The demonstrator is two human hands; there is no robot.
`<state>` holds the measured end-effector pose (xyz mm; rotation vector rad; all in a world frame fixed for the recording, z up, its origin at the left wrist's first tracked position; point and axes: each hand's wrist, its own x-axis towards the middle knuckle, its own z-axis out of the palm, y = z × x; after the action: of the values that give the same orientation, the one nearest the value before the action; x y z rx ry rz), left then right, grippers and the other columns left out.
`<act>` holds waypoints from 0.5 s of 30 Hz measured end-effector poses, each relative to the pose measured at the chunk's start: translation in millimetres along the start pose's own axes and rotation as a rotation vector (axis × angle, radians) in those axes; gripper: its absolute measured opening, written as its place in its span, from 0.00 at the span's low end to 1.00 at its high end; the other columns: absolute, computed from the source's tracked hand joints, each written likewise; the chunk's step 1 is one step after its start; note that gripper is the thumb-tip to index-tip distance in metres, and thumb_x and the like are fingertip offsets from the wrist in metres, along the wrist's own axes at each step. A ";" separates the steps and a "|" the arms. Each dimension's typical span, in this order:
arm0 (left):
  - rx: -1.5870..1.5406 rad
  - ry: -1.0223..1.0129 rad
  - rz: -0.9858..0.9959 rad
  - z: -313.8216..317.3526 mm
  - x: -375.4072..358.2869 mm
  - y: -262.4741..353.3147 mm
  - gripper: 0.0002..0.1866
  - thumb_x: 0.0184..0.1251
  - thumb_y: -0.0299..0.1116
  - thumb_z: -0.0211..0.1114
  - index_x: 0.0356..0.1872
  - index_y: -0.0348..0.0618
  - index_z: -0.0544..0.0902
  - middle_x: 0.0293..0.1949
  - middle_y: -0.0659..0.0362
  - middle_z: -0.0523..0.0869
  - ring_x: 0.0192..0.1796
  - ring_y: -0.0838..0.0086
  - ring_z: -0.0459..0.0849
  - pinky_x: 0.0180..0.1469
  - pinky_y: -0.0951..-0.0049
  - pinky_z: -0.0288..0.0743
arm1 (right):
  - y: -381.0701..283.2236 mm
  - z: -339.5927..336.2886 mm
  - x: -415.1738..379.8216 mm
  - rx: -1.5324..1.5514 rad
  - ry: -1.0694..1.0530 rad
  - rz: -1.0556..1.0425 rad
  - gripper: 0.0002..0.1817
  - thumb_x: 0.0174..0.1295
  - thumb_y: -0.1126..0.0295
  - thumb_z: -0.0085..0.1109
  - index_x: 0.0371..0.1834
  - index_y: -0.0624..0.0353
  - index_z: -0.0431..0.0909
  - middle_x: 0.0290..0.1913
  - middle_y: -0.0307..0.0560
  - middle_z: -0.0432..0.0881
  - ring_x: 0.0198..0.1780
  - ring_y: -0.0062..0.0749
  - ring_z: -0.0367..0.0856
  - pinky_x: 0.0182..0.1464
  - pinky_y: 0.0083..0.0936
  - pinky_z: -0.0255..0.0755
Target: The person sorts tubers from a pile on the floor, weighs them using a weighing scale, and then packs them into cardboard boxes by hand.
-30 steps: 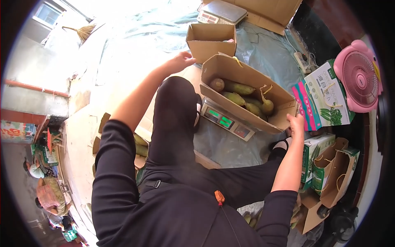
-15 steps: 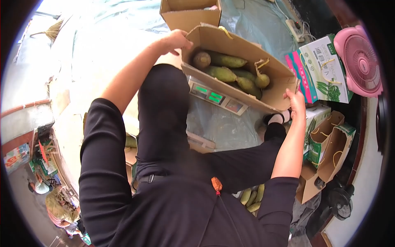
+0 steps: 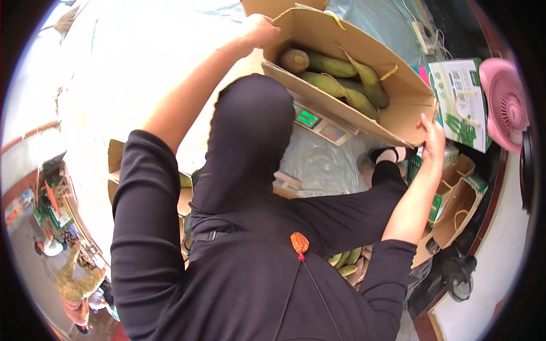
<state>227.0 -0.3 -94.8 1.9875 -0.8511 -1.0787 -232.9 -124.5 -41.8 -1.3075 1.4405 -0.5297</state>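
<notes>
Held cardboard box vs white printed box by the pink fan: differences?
The cardboard box shows its open, plain brown inside; the white box shows a printed face. Long green vegetables lie in the cardboard box; the white box's contents are out of view. The left hand and right hand hold the cardboard box; neither holds the white box. Shared: yellow cords.

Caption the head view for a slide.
Left hand and right hand grip opposite ends of an open cardboard box of green vegetables.

Produce-packing workspace, digital scale, vegetables in a carton, printed vegetable box
</notes>
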 end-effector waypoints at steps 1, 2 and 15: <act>0.076 0.051 0.038 0.0 12.2 -12.6 0.09 0.55 0.35 0.60 0.24 0.39 0.81 0.22 0.59 0.80 0.25 0.72 0.76 0.32 0.67 0.75 | -4.9 1.0 3.5 -0.063 0.047 -0.060 0.11 0.58 0.63 0.64 0.24 0.56 0.76 0.30 0.37 0.78 0.36 0.24 0.74 0.41 0.22 0.65; 0.158 0.112 0.069 -9.1 15.2 -16.2 0.09 0.53 0.34 0.59 0.26 0.39 0.81 0.22 0.56 0.81 0.25 0.71 0.77 0.32 0.66 0.75 | -21.1 8.8 -0.7 -0.024 0.049 -0.056 0.11 0.58 0.63 0.64 0.24 0.56 0.76 0.31 0.37 0.78 0.35 0.23 0.74 0.40 0.22 0.65; -0.145 0.384 -0.059 -207.3 -62.4 -118.5 0.16 0.65 0.46 0.53 0.23 0.47 0.76 0.25 0.64 0.76 0.33 0.77 0.72 0.39 0.74 0.65 | -190.0 216.2 -46.8 -0.255 -0.398 -0.213 0.11 0.61 0.60 0.60 0.39 0.54 0.74 0.33 0.35 0.77 0.35 0.18 0.77 0.36 0.20 0.73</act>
<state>406.3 169.0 -83.7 2.0160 -0.4988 -0.7307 32.1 -70.8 67.3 -1.6736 1.0676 -0.2064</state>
